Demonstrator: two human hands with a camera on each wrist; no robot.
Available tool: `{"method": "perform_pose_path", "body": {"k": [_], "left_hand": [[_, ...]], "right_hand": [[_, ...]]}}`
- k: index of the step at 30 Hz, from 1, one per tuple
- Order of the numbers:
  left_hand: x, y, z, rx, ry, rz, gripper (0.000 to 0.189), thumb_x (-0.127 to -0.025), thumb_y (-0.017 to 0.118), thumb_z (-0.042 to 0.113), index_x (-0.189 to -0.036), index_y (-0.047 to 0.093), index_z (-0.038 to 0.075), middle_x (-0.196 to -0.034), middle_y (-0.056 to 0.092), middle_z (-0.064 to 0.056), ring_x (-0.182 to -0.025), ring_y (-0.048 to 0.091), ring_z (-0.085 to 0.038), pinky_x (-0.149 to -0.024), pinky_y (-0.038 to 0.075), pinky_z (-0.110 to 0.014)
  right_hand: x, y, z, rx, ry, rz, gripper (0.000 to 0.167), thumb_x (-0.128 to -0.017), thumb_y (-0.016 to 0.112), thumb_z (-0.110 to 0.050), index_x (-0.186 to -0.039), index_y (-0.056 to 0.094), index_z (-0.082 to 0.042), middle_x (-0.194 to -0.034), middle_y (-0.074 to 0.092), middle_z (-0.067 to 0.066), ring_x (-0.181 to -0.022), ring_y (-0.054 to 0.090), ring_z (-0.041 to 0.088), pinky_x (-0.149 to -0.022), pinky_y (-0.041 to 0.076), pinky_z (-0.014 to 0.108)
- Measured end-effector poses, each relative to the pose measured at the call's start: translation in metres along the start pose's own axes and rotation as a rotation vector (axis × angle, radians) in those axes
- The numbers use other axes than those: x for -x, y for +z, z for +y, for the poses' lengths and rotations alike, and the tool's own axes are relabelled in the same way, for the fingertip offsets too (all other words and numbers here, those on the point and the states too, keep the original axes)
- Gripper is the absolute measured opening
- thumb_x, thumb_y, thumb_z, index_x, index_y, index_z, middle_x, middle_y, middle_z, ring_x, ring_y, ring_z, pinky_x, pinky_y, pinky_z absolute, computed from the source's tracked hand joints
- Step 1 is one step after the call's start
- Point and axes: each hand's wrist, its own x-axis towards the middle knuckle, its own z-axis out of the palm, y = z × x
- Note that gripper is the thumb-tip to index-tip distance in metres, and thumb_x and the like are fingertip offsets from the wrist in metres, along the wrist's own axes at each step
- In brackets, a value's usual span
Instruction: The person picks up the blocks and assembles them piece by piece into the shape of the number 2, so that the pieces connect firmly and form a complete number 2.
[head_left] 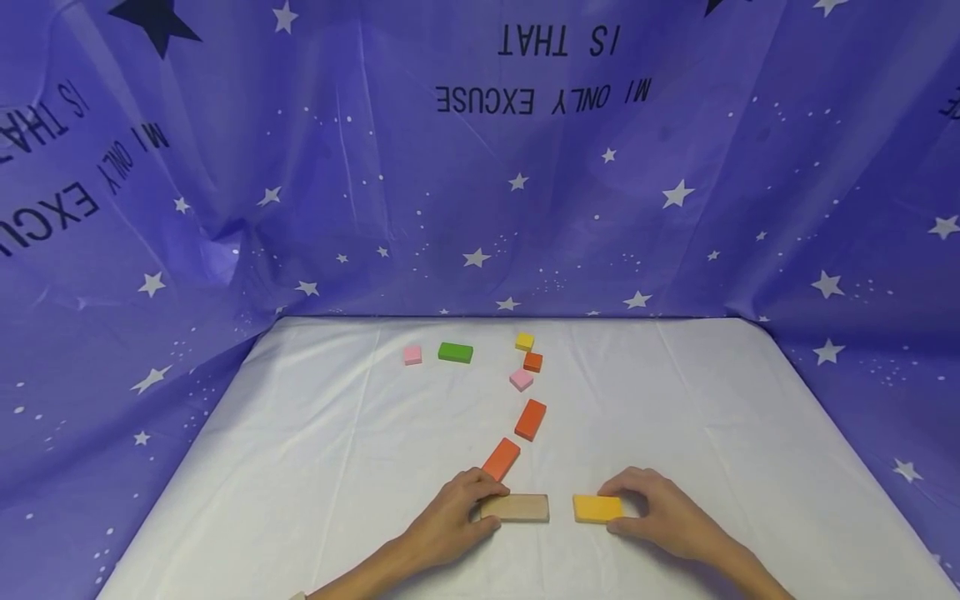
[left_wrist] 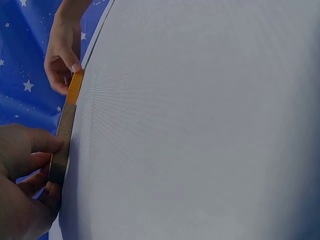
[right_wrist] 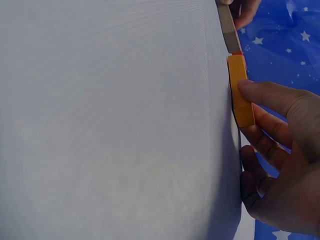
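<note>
My left hand [head_left: 448, 518] pinches a plain wooden block [head_left: 519, 507] at its left end, thumb on the near side and fingers on the far side. To the right, my right hand [head_left: 660, 512] grips a yellow block [head_left: 596, 508] the same way by its right end. Both blocks lie in line on the white cloth, with a small gap between them. Just beyond the wooden block is an orange-red block [head_left: 501, 459], its near end close to my left fingers. In the right wrist view, the thumb presses the side of the yellow block [right_wrist: 241, 102].
Farther back lie a second orange-red block [head_left: 531, 419], a pink block [head_left: 521, 380], a small orange block [head_left: 533, 362] and a small yellow block [head_left: 524, 342]. Back left are a green block [head_left: 456, 352] and another pink block [head_left: 412, 356]. A purple star-patterned curtain [head_left: 420, 208] surrounds the white table [head_left: 637, 400].
</note>
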Motion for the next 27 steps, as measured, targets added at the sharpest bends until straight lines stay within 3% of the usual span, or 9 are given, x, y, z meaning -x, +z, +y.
{"method": "perform_pose_path", "body": {"k": [16, 27], "left_hand": [[-0.001, 0.0, 0.002, -0.009, -0.016, -0.007, 0.032, -0.084, 0.074, 0.005, -0.116, 0.071, 0.009, -0.109, 0.061, 0.007, -0.098, 0.052, -0.006, -0.085, 0.048, -0.025], [-0.001, 0.0, 0.001, -0.005, -0.012, -0.007, 0.033, -0.084, 0.074, 0.005, -0.117, 0.071, 0.009, -0.111, 0.061, 0.007, -0.099, 0.053, -0.006, -0.086, 0.048, -0.026]], "right_hand": [[-0.012, 0.012, -0.01, 0.021, -0.072, 0.01, 0.03, -0.079, 0.082, -0.04, -0.105, 0.069, -0.032, -0.107, 0.064, -0.019, -0.104, 0.056, 0.014, -0.091, 0.048, 0.042], [-0.016, 0.016, -0.014, 0.041, -0.041, -0.01, 0.03, -0.079, 0.082, -0.04, -0.104, 0.067, -0.035, -0.106, 0.061, -0.024, -0.104, 0.052, 0.01, -0.091, 0.047, 0.042]]}}
